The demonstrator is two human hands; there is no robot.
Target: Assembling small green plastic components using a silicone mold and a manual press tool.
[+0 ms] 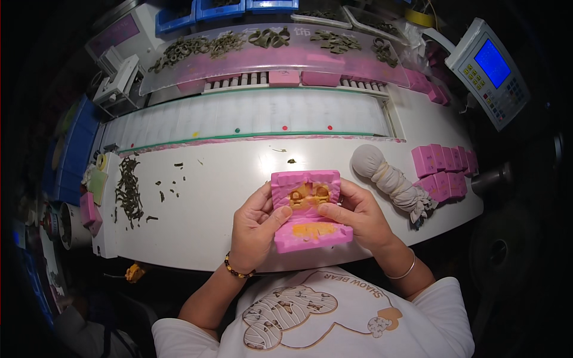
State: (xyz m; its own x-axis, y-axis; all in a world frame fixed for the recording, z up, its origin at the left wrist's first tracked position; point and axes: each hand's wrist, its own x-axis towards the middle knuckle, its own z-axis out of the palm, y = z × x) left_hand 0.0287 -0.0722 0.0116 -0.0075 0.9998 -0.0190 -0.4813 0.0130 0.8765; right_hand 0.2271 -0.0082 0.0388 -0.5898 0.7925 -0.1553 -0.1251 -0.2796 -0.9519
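Head view: L hand (253,224) & R hand (361,218) each pinch one side of a pink mould (307,218), thumbs pressed on its inner face, other fingers mostly hidden behind it; mould is held at the worktop's near edge, about mid-length, inner faces up twd the camera, upper part w/ carved hollows, lower slab just below; can't tell if the two parts are joined. Yellow-orange stain (313,230) on both parts. Beaded bracelet (236,267) on L wrist, thin bangle (407,268) on R wrist. White worktop (215,221): near its L edge, a long heap of dk green bits (129,194), a few strays to the R of it; one more small dk bit (291,161) just past the mould, twd the far edge. Twisted grey-white cloth roll (394,182) lies R of R hand, slanting twd the near R corner; pink blocks (441,186) stand in rows by the R edge, next to it. Along the far edge, a pale belt (250,113) w/ green near border & small coloured dots; beyond, a clear shelf (262,62) w/ sep. piles of green pieces (268,37). Far R corner: control panel (490,74) w/ lit blue screen, tilted.
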